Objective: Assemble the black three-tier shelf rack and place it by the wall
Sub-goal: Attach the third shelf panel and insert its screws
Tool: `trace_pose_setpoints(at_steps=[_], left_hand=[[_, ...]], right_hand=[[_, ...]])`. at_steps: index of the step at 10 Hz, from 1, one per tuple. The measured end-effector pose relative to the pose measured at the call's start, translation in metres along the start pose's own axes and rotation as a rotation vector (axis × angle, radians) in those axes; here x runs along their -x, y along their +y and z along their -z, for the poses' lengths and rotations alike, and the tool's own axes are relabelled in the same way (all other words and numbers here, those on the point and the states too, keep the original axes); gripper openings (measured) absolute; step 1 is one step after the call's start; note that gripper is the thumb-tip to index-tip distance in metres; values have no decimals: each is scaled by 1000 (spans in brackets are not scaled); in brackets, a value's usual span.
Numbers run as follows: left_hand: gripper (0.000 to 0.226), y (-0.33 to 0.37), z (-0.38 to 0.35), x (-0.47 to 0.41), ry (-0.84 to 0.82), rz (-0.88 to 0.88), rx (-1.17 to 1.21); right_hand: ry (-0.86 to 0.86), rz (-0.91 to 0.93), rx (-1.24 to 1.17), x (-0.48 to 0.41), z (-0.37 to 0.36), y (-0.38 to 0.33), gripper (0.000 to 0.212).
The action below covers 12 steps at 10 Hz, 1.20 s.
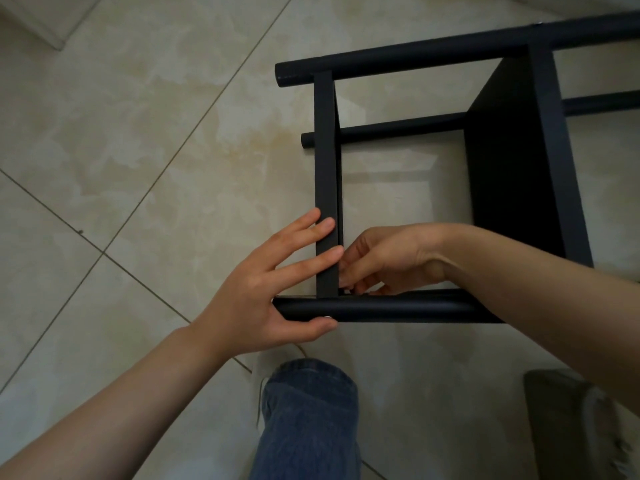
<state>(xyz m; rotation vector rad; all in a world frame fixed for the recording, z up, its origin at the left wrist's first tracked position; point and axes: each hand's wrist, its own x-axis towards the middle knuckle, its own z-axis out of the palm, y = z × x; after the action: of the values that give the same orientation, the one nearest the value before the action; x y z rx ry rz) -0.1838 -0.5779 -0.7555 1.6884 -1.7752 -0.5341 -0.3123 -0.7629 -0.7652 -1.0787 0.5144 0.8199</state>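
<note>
The black shelf rack [415, 53] lies on its side on the tiled floor. Its end shelf board [325, 150] runs from the far pole down to the near pole [398, 308]. A second, wider shelf board [512, 168] stands further right. My left hand [256, 292] rests at the near-left corner, with straight fingers pressing on the end board's edge and the thumb along the near pole's end. My right hand [391, 261] reaches inside the frame, its fingers curled at the joint of the end board and near pole. Whether they pinch anything is hidden.
My knee in blue jeans [308, 410] sits just below the near pole. A grey shoe [571, 427] lies at the lower right. A white baseboard [52, 22] shows at the top left. Bare beige tiles [138, 168] spread to the left of the rack.
</note>
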Motion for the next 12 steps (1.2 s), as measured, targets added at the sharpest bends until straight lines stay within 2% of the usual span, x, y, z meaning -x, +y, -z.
trace_pose_setpoints(at_steps=[2,5,8,12], left_hand=[[67,0,-1,0,0,-1,0],[67,0,0,0,4,-4,1],[67,1,-1,0,5,2,8],[67,1,-1,0,3,1,-3]], right_hand=[[-25,-17,-40,-2,0,1,25],[-26,-9,-54,-1,2,1,8],[48,-33,-5,-4,-1,1,11],[45,-53,-21,-3,-2,0,7]])
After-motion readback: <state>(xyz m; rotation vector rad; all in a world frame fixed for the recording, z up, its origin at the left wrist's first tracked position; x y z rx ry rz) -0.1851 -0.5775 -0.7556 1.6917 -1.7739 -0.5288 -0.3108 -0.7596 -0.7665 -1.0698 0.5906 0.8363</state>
